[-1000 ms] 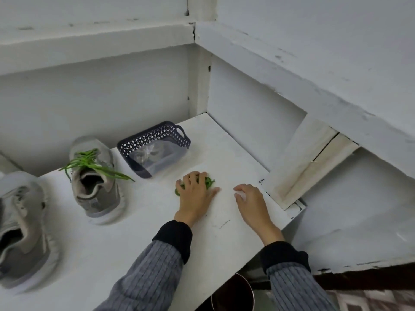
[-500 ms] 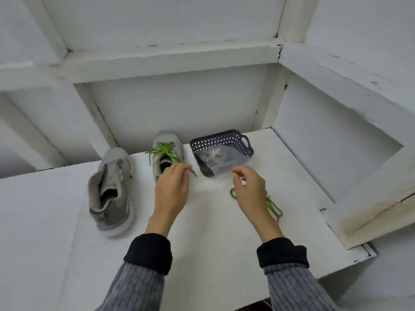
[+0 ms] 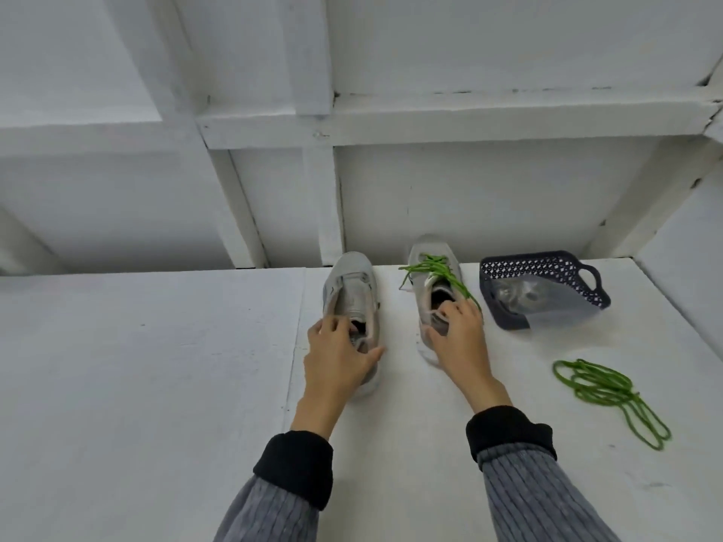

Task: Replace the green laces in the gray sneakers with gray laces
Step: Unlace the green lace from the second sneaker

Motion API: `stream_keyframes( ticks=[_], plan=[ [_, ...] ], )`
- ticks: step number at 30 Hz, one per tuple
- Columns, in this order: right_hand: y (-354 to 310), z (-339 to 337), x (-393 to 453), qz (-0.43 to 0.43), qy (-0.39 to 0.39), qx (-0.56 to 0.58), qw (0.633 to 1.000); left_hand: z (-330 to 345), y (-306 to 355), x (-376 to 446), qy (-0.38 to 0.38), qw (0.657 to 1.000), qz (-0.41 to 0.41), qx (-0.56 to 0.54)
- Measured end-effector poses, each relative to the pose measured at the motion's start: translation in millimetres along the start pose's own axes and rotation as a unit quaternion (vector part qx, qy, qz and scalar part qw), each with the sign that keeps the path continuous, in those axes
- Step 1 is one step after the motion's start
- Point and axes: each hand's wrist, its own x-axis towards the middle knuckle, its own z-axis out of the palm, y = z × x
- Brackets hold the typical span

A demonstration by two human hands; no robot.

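Two gray sneakers stand side by side on the white shelf, toes toward the wall. The left sneaker has no lace; my left hand grips its heel collar. The right sneaker still carries a green lace in its eyelets, its loose ends trailing right. My right hand grips that shoe's heel, fingers curled into the opening. A removed green lace lies coiled on the shelf at the right. A clear bag with gray laces sits in the dark basket.
The white shelf stretches wide to the left. A white wall with beams rises right behind the sneakers. The shelf's right side meets a side wall beyond the basket.
The view swung left. My left hand went from the laced sneaker to the unlaced sneaker's heel. My right hand left the coiled green lace and took hold of the laced sneaker's heel.
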Motion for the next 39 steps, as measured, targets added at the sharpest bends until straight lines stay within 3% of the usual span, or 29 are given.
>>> stream_keyframes(
  ticks=[4, 8, 15, 21, 31, 36, 39],
  plan=[
    [-17.0, 12.4, -16.5, -0.013, 0.026, -0.005, 1.000, -6.2, -16.1, -0.5, -0.026, 0.997, 0.070, -0.011],
    [-45.8, 28.4, -41.8, -0.028, 0.046, 0.011, 0.998, -23.6, -43.4, 0.7, -0.002, 0.992, 0.113, -0.057],
    [-92.5, 60.1, -73.4, -0.082, 0.046, 0.027, 0.995, -81.9, -124.9, -18.4, 0.136, 0.985, 0.087, -0.067],
    [-111.6, 83.0, -86.8, -0.120, 0.031, 0.024, 0.992, -103.2, -187.2, -18.6, 0.157, 0.986, 0.037, -0.045],
    [-115.6, 97.2, -91.6, -0.116, 0.037, 0.006, 0.993, -96.6, -183.6, -22.0, 0.177, 0.978, 0.018, -0.109],
    [-117.2, 95.5, -88.4, -0.122, 0.025, 0.022, 0.992, -94.8, -161.4, -11.3, 0.232, 0.967, 0.090, -0.056],
    [-116.9, 86.7, -77.2, -0.097, 0.011, 0.116, 0.988, -94.0, -135.6, -3.9, 0.263, 0.954, 0.142, -0.030]
  ],
)
